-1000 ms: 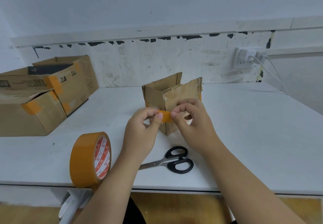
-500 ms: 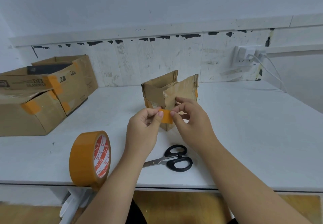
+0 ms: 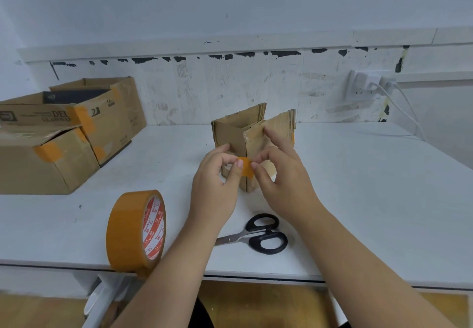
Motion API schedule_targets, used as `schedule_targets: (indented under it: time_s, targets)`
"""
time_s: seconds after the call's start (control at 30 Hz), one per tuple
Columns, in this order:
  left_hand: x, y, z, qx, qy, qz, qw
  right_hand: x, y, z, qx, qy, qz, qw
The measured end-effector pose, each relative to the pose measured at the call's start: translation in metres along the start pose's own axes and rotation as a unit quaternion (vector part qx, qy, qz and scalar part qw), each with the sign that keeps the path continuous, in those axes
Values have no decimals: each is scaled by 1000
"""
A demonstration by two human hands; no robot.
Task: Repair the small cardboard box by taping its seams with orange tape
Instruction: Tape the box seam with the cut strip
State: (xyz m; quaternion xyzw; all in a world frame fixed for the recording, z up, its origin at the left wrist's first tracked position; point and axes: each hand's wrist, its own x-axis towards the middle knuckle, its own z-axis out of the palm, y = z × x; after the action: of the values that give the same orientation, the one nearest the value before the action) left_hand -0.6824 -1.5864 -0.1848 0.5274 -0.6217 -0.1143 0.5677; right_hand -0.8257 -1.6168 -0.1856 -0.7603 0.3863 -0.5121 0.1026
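Note:
A small open-topped cardboard box (image 3: 230,133) stands upright in the middle of the white table (image 3: 358,187), one corner seam facing me. A short orange tape piece (image 3: 246,166) sits right at that corner, low on the box. My left hand (image 3: 217,184) pinches its left end between thumb and forefinger. My right hand (image 3: 284,181) pinches its right end, with the other fingers spread against the box's right face. The orange tape roll (image 3: 128,233) stands on edge at the table's front left. Black-handled scissors (image 3: 261,235) lie behind my wrists.
Two larger cardboard boxes (image 3: 64,135) patched with orange tape stand at the far left. A wall socket with a white cable (image 3: 368,87) is at the back right. The table's front edge runs just below the tape roll.
Both hands have carried the tape piece forward, up to the box's corner seam. My right fingers have uncurled and spread against the box face.

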Motion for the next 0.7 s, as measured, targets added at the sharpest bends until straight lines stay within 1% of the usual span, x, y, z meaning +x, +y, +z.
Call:
schedule_targets:
  time_s: [0.1, 0.23, 0.4, 0.5, 0.6, 0.7]
  targets:
    - [0, -3, 2, -25, -5, -6, 1000, -2, 0, -1, 4, -13, 7, 1000]
    - [1, -5, 2, -47, 0, -12, 999, -1, 1, 2, 2, -2, 2, 1000]
    - [5, -2, -1, -7, -5, -10, 1000, 3, 5, 3, -9, 18, -9, 1000]
    - [5, 0, 0, 19, -2, 6, 1000, 3, 4, 2, -5, 32, -5, 999]
    - [7, 2, -1, 40, 3, 29, 999, 4, 4, -1, -26, 50, -40, 998]
    - [10, 0, 0, 48, 16, 20, 998, 6, 5, -1, -36, 39, -54, 997]
